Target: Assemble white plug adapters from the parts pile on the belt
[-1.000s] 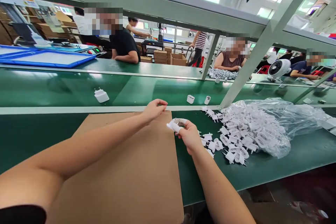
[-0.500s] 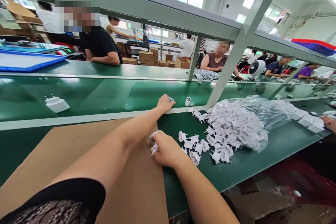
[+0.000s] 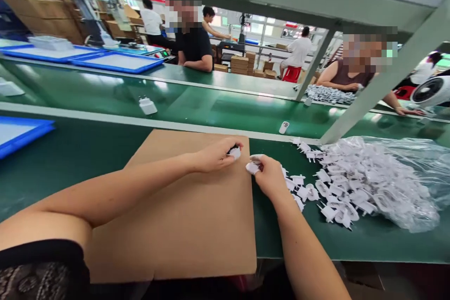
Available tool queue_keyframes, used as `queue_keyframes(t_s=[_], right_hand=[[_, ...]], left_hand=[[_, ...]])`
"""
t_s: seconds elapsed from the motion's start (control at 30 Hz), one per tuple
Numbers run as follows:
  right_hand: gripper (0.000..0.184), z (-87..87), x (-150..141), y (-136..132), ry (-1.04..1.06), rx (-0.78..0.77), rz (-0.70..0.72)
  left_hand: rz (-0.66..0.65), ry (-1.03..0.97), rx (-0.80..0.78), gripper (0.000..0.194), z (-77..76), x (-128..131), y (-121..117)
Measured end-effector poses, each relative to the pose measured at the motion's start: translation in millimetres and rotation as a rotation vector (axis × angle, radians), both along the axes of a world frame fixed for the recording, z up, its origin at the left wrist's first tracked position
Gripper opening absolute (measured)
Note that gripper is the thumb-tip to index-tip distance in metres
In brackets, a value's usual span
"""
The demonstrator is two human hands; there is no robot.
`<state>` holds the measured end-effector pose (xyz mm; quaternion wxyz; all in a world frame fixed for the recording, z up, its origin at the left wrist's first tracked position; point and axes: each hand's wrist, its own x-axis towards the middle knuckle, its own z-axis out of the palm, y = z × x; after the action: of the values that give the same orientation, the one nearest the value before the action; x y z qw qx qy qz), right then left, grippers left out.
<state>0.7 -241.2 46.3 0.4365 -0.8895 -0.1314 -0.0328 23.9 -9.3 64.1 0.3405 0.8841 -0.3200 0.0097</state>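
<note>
My left hand is over the far right part of a brown cardboard sheet, its fingers closed around a small white charger housing with a dark part beside it. Just to the right, past the sheet's edge, my right hand grips a white plug piece; how many pieces it has is hidden by the fingers. The two hands are close but apart. Beside my right hand, loose white two-pin plug pieces lie on the green bench, running into a heap under a clear plastic bag.
A green conveyor belt runs behind the bench, carrying a white charger and a white housing. A slanted grey post rises at right. Blue-rimmed trays lie at left. Co-workers sit across the belt.
The view has swung left. My left hand has drawn back from the belt's edge with the charger housing and is now beside my right hand, which still holds its white piece.
</note>
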Motion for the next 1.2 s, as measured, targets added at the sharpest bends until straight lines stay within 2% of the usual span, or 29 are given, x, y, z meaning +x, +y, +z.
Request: queue_keyframes(t_s=[0.1,0.17,0.27,0.37,0.43,0.63,0.83,1.0,1.2], right_hand=[[0.026,1.3,-2.1,5.2,-0.060,0.201,-0.036],[0.029,3.3,-6.8,9.8,-0.108,0.269,-0.051],[0.021,6.6,-15.5,15.9,-0.274,0.202,0.030],[0.021,8.9,-22.8,22.0,-0.481,0.052,0.182],[0.027,9.3,-25.5,26.6,-0.560,-0.016,0.238],[0.041,5.1,-26.0,35.8,-0.630,-0.111,0.266],[0.038,6.0,-26.7,41.1,-0.487,-0.234,0.265],[0.033,8.4,-25.3,44.7,-0.511,-0.199,0.254],[0.032,9.1,-26.1,46.9,-0.532,-0.208,0.267]], left_hand=[[-0.097,-0.043,0.076,0.048,-8.8,-31.6,9.7],[-0.118,-0.022,0.016,0.056,-20.6,-42.3,10.4],[0.004,0.151,-0.271,0.066,-39.9,-46.7,8.2],[0.106,0.333,-0.438,0.049,-50.8,-43.2,5.8],[0.110,0.363,-0.465,0.039,-51.7,-39.9,4.6],[0.093,0.469,-0.520,0.035,-41.8,-35.4,3.9],[0.089,0.427,-0.501,0.022,-39.2,-33.1,6.4],[0.096,0.440,-0.524,0.026,-41.7,-32.3,6.7],[0.093,0.437,-0.462,0.024,-38.0,-32.9,8.1]])
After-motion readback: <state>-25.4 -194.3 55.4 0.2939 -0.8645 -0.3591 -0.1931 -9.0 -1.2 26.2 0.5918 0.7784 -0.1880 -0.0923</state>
